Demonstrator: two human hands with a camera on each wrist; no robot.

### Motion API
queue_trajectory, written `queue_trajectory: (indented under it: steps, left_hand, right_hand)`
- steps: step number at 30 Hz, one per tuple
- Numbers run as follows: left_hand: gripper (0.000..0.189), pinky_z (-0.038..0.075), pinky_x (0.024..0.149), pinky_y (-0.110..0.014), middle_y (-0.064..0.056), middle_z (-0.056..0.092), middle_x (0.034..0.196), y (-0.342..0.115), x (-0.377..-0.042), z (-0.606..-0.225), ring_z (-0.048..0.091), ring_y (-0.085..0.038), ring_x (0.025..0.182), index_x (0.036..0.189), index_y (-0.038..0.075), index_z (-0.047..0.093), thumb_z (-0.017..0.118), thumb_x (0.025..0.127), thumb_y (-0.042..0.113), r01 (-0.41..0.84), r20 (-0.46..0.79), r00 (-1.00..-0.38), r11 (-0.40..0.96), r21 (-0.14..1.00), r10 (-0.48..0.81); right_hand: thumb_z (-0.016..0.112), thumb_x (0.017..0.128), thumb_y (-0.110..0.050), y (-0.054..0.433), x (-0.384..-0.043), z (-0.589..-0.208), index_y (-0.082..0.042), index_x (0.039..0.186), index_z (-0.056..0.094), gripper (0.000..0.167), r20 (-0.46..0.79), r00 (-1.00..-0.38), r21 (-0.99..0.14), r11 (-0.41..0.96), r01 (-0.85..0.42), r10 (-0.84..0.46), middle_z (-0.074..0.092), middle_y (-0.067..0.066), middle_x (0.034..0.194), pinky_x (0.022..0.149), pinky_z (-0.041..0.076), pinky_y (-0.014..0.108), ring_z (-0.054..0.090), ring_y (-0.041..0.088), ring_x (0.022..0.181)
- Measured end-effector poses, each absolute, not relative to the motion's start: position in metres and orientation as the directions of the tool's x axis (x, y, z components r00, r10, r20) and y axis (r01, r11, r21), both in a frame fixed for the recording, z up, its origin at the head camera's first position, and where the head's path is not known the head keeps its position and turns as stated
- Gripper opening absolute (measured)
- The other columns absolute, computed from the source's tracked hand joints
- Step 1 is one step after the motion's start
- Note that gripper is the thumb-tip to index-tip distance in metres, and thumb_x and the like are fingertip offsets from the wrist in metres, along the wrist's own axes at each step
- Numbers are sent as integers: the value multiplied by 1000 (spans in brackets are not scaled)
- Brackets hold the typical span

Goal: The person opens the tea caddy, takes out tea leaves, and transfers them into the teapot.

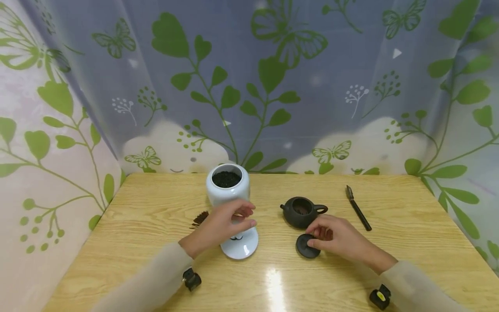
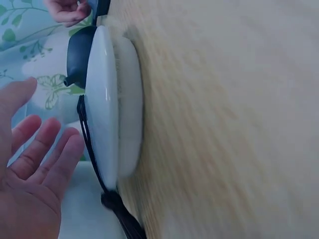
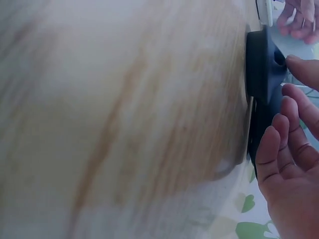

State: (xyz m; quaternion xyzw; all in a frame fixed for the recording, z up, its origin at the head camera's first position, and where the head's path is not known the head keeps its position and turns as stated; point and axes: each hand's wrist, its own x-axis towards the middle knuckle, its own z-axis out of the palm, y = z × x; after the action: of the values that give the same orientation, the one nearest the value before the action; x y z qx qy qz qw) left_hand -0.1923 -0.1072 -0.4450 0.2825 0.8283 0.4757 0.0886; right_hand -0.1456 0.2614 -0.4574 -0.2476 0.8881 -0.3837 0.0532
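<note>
My left hand (image 1: pixel 228 219) hovers over a round white lid (image 1: pixel 239 247) lying on the table, fingers loosely spread and holding nothing. In the left wrist view the lid (image 2: pixel 102 104) has a dark cord and tassel (image 2: pixel 114 201) at its side. Behind this hand stands a white jar (image 1: pixel 228 190) of dark loose leaves, probably tea. My right hand (image 1: pixel 335 238) is at a small black teapot lid (image 1: pixel 304 249) that lies flat on the table. Its thumb is at the lid's knob, and the index finger stands apart from the thumb. Just behind sits the lidless black teapot (image 1: pixel 298 214).
A slim dark pen-like tool (image 1: pixel 358 210) with a pointed end lies right of the teapot. A brown tassel (image 1: pixel 199 219) shows left of the jar. Patterned curtains (image 1: pixel 249 86) bound the back and sides of the wooden table (image 1: pixel 156 199).
</note>
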Motion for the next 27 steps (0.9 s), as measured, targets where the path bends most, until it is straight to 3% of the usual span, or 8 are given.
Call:
queue_trajectory:
  steps: [7,14,19,27]
  left_hand:
    - [40,61,103,-30,-15,75,127,-81,-202,-444,73,-24,120,138,1,68,78,104,19,439,130,-808,441,783,574]
    - [37,61,102,-31,-6,77,121,-58,-210,-444,74,-18,115,138,7,69,75,106,24,477,132,-806,500,723,578]
    - [33,61,101,-36,-4,77,121,-45,-213,-442,75,-18,114,139,11,68,72,108,23,469,106,-812,534,704,574]
    - [34,61,98,-36,-7,77,122,-33,-219,-445,75,-20,113,140,9,68,71,109,23,497,107,-794,537,681,599]
  right_hand:
    - [86,97,-32,263,-144,-461,-22,109,77,18,76,-866,-727,567,-387,-494,66,-6,98,71,56,26,60,4,85]
    - [86,97,-28,261,-143,-462,-25,101,75,12,99,-851,-705,567,-426,-515,64,-9,94,68,56,25,59,2,80]
    - [86,97,-26,259,-143,-461,-25,99,75,11,101,-855,-701,574,-424,-508,63,-9,92,66,55,25,59,2,78]
    - [86,97,-21,259,-144,-460,-18,98,76,10,112,-855,-701,569,-430,-507,64,-10,90,65,54,24,59,2,77]
